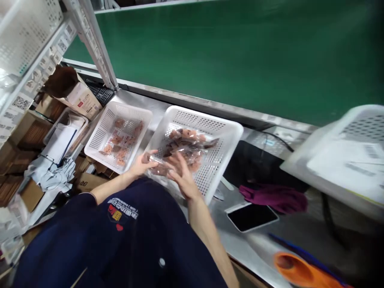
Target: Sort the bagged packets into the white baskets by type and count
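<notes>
Leftward, QR labels [21,103] show; left hand [140,165] holds clear packet [159,168].

Dim right edge, glinting packets [187,140], blurred lower-right corner

navy top [144,240] | white lettering [124,207] | red-yellow emblem [114,213] | red heart [119,227]

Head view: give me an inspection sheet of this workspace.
Surface: metal bench, partly covered.
Job's things: clear packets in the front white basket; other packets in the left white basket.
Clutter: smartphone, purple cloth, orange object.
Grips: left hand and right hand at a filled packet; exact hold unclear.
Cables: black cable right of the front basket.
Surroundings: green belt-like surface beyond; keyboard, cardboard box at left.
</notes>
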The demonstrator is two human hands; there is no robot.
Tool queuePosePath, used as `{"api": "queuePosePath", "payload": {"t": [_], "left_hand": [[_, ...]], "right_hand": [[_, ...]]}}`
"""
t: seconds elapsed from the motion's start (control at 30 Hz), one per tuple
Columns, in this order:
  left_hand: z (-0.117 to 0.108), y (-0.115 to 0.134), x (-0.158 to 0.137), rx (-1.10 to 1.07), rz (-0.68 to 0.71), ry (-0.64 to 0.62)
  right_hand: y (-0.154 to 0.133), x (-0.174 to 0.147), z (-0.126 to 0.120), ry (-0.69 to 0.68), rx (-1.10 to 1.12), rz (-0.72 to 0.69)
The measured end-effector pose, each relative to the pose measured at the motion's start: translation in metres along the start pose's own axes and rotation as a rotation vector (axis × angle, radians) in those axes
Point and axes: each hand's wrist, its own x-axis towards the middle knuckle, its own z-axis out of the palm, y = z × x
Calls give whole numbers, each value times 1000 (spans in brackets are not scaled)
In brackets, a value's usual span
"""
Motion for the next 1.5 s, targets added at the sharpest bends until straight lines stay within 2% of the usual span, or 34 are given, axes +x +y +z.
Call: {"api": "queuePosePath", "payload": {"t": [0.03, 0.07, 0.17, 0.27, 0.33, 0.4, 0.47, 0.53, 0.6, 0.7, 0.77, 0.83, 0.9, 0.97, 1.07, 1.13, 1.2, 1.23, 1.3, 1.33, 1.37, 1.4, 1.43, 1.5], "left_hand": [[2, -4, -2, 85, 8, -59], [4, -8, -4, 191, 25, -101], [6, -13, -9, 509, 84, -195], [-2, -6, -7, 590, 151, -398], [-14, 3, -2, 619, 224, -440], [-33, 13, 4, 705, 274, -314], [-58, 23, 5, 809, 285, -97], [-85, 30, -2, 887, 279, 107], [-108, 31, -14, 950, 269, 225], [-127, 24, -27, 1055, 212, 273], [-133, 20, -23, 1159, 116, 268], [-137, 21, -5, 1273, -9, 193], [-143, 24, 21, 1359, -91, 9], [-151, 29, 47, 1402, -128, -196], [-167, 32, 78, 1435, -143, -353], [-180, 33, 91, 1446, -98, -354], [-196, 32, 97, 1441, -51, -318], [-205, 32, 99, 1436, -48, -301], [-220, 33, 99, 1431, -76, -297], [-226, 33, 99, 1431, -98, -313], [-230, 33, 97, 1431, -121, -336], [-233, 32, 96, 1431, -140, -370], [-235, 31, 95, 1432, -149, -414], [-235, 27, 93, 1450, -143, -521]], "right_hand": [[-3, -6, 10, -115, 61, 1], [-7, -11, 19, -173, 76, -11], [-19, -20, 39, -114, -14, -74], [-19, -15, 28, -34, -26, -56], [-13, -7, 6, 40, -88, -52], [-7, 4, -17, 159, -299, -65], [-9, 20, -31, 231, -562, -110], [-23, 42, -28, 134, -755, -219], [-47, 70, -1, -130, -880, -351], [-81, 119, 73, -527, -1155, -436], [-90, 149, 128, -654, -1326, -412], [-87, 175, 174, -686, -1418, -352], [-78, 194, 204, -671, -1476, -267], [-70, 208, 220, -640, -1517, -187], [-69, 219, 220, -594, -1515, -137], [-71, 215, 199, -559, -1493, -125], [-71, 198, 160, -414, -1427, -147], [-69, 185, 138, -265, -1367, -173], [-63, 151, 98, 116, -1267, -188], [-59, 133, 85, 282, -1247, -162], [-54, 116, 81, 378, -1234, -140], [-49, 101, 86, 402, -1222, -127], [-44, 90, 100, 339, -1204, -130], [-32, 82, 148, 28, -1160, -146]]}}
